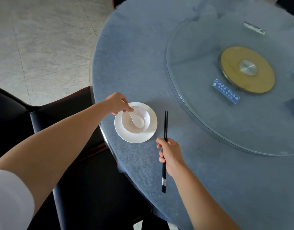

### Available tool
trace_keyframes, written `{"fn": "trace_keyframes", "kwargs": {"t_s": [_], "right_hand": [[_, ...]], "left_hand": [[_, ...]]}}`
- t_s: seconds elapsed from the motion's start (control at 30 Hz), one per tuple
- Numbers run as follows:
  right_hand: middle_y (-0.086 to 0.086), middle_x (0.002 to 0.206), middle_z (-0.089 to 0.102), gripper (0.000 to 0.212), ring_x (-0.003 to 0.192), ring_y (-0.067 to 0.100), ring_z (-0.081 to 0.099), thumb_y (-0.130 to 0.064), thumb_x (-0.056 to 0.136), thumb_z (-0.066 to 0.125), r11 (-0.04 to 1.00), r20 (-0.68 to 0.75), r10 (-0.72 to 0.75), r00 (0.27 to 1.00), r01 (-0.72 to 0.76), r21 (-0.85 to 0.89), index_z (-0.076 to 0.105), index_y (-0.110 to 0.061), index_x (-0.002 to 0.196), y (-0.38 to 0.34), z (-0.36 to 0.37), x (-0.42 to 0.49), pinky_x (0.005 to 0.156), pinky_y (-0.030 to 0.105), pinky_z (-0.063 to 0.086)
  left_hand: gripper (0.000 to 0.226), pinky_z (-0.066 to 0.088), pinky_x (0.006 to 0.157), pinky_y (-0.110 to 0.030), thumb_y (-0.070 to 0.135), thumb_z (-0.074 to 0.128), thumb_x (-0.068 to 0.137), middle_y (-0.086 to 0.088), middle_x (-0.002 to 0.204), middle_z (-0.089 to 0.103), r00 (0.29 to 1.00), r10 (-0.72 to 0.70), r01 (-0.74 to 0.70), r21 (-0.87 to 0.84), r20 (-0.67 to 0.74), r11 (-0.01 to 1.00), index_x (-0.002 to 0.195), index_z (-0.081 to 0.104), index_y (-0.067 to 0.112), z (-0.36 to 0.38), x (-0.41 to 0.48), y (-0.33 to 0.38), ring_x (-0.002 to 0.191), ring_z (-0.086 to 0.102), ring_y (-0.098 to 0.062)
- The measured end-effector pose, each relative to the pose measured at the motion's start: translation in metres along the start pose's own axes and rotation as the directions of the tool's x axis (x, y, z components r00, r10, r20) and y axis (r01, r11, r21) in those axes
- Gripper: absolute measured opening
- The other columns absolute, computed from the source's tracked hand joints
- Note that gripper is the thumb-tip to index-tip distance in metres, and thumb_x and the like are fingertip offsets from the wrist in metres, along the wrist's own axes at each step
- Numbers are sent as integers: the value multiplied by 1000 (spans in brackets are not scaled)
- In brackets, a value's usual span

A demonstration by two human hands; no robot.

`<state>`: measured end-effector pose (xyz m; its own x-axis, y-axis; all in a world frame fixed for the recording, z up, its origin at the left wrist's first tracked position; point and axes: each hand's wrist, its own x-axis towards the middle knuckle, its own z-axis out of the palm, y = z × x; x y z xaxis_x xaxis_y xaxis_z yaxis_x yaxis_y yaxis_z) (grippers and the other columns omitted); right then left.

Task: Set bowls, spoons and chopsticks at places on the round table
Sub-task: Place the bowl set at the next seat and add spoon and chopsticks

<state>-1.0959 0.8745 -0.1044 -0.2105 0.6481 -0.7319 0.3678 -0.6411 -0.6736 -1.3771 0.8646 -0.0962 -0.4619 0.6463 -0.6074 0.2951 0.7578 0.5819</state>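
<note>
A white bowl stands on a white plate near the edge of the round table with its blue cloth. A white spoon lies inside the bowl. My left hand pinches the spoon's handle at the bowl's left rim. To the right of the plate my right hand grips a pair of black chopsticks around their middle. Their tips point away from me, and their silver-banded ends stick out behind my hand.
A glass turntable with a gold hub fills the table's middle, carrying a blue sign and a small metal object. Black chairs stand at the table's left edge over a tiled floor.
</note>
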Motion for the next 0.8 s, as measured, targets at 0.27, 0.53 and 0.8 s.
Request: {"fn": "trace_keyframes", "kwargs": {"t_s": [0.27,0.53,0.8], "right_hand": [[7,71,55,12,47,14,42,-10,93,57,988,75,81,994,-89,125,64,0,93,-1,12,-6,41,27,33],[12,67,64,22,63,23,61,-10,103,48,779,234,209,950,-306,548,62,4,97,-10,15,-8,69,40,56],[12,75,62,30,67,23,63,-16,106,42,530,235,114,965,-259,807,62,1,91,-20,27,-5,71,41,61]], "left_hand": [[37,45,48,-24,39,88,65,-2,93,63,994,53,-45,78,-100,996,87,62,26,11,3,-4,70,60,-18],[23,42,62,-30,44,68,84,4,70,59,830,166,-210,-21,-533,978,86,62,21,9,-54,11,66,57,-15],[38,57,77,-33,48,54,96,4,94,73,1000,-28,27,-122,-5,992,98,73,15,81,-146,-21,78,68,-17]]}}
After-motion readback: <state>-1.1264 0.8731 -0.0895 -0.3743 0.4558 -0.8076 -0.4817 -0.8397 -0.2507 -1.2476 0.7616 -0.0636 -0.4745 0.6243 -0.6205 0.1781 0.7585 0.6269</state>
